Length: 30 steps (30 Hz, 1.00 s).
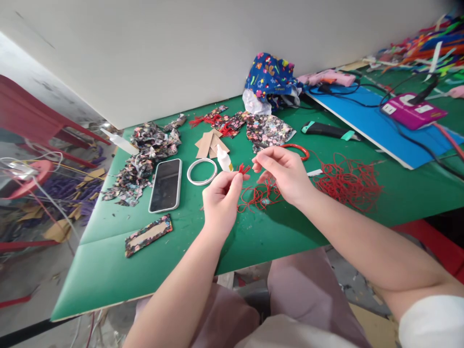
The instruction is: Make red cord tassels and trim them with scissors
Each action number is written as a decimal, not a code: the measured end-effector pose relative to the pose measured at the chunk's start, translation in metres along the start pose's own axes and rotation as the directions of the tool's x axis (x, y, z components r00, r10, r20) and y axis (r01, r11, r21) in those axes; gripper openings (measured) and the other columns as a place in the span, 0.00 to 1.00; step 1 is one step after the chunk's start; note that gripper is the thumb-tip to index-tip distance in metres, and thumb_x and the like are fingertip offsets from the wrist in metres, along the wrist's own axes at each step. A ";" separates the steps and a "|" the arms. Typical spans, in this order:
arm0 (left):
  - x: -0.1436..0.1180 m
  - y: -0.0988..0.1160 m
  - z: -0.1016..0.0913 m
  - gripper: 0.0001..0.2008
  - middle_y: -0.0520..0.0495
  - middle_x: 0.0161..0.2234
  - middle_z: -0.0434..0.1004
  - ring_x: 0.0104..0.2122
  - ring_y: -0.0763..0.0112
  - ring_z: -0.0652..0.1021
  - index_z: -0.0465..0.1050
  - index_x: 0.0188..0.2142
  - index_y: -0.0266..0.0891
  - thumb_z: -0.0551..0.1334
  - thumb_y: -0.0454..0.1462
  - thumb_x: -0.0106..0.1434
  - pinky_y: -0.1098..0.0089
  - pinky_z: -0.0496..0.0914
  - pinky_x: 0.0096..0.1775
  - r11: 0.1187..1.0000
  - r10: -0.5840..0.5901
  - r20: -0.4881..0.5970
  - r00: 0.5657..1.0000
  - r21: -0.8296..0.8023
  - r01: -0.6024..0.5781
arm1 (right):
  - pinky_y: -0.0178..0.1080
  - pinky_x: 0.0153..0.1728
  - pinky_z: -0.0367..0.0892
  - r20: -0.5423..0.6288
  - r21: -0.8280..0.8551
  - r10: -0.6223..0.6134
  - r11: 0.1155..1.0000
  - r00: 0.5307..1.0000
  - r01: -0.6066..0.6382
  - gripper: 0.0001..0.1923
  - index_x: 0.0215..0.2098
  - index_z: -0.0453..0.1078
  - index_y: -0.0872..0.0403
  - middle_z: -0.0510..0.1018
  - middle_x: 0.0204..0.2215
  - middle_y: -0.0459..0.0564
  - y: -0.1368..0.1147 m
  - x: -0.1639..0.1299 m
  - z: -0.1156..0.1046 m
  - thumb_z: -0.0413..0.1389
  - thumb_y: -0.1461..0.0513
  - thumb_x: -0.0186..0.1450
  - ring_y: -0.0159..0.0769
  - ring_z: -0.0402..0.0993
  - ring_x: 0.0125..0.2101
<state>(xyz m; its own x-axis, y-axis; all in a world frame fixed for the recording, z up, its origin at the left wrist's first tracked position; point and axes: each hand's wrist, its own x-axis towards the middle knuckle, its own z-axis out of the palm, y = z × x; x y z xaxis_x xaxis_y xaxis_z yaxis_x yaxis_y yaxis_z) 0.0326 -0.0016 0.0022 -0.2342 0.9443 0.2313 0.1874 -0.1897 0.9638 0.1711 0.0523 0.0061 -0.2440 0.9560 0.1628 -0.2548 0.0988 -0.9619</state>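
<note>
My left hand [222, 199] pinches a small bundle of red cord [243, 168], whose short ends stick up above the thumb and fingers. My right hand [281, 171] hovers just to the right of it, fingers curled and pinched close to the bundle's tips. More red cord [259, 195] trails under both hands onto the green table [119, 270]. A larger tangle of red cord [346, 181] lies to the right of my right wrist.
A phone [166, 184], a white ring [201, 171], a small glue bottle [224, 159], cardboard pieces [209, 143] and floral fabric scraps [145, 154] lie on the table. Behind are a red ring [300, 151], utility knife [329, 130], blue board [384, 128] and glue gun [326, 77].
</note>
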 end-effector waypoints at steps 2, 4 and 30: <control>0.000 0.000 0.001 0.11 0.53 0.22 0.67 0.20 0.80 0.63 0.76 0.29 0.40 0.59 0.43 0.59 0.74 0.57 0.23 1.000 -0.008 -0.005 1.000 -0.028 0.008 | 0.28 0.21 0.69 0.012 0.012 0.007 1.000 1.000 -0.007 0.11 0.30 0.72 0.54 0.75 0.25 0.45 0.000 0.000 0.000 0.57 0.54 0.58 0.27 0.72 0.27; 0.001 0.000 0.001 0.11 0.52 0.22 0.68 0.20 0.79 0.63 0.76 0.29 0.39 0.60 0.44 0.58 0.74 0.58 0.23 0.999 -0.014 -0.013 1.000 -0.041 0.013 | 0.28 0.22 0.69 0.064 0.008 0.021 1.000 0.998 -0.022 0.11 0.31 0.72 0.54 0.76 0.25 0.45 0.000 0.000 0.000 0.57 0.54 0.58 0.27 0.72 0.28; 0.002 0.000 0.002 0.10 0.57 0.15 0.55 0.15 0.84 0.52 0.74 0.27 0.38 0.62 0.43 0.57 0.76 0.45 0.17 0.922 -0.198 0.109 0.974 -0.318 0.222 | 0.29 0.25 0.70 0.199 -0.005 0.048 0.999 0.979 -0.048 0.05 0.31 0.71 0.53 0.77 0.29 0.44 0.001 -0.005 0.001 0.56 0.59 0.59 0.29 0.74 0.32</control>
<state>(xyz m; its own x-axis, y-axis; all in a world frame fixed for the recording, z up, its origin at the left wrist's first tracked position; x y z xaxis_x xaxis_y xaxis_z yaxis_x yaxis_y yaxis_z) 0.0336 0.0010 0.0024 -0.1614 0.9867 0.0205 -0.1831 -0.0504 0.9818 0.1712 0.0468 0.0047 -0.4369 0.8858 0.1567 -0.2381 0.0541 -0.9697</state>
